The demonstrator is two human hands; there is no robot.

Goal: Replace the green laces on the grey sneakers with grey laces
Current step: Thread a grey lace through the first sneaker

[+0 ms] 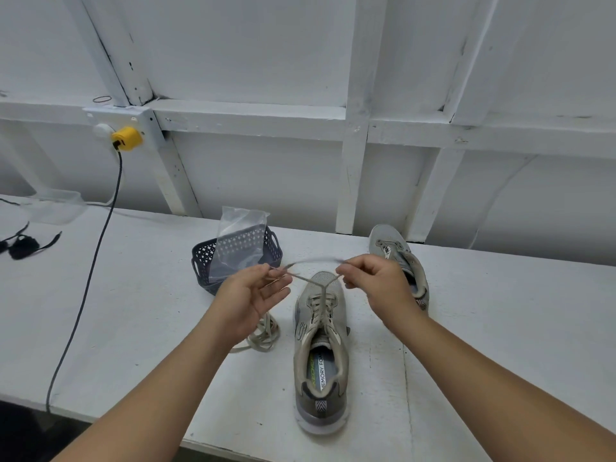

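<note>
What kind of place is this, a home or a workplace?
Probably a workshop or shed, not a living room: a painted white timber-frame wall, a plain white workbench, and a surface-mounted socket box with a yellow plug. I cannot say for certain.

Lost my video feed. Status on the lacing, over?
Left hand and right hand each pinch a lace end above the near sneaker. Far sneaker unlaced. Nothing in the way.
</note>
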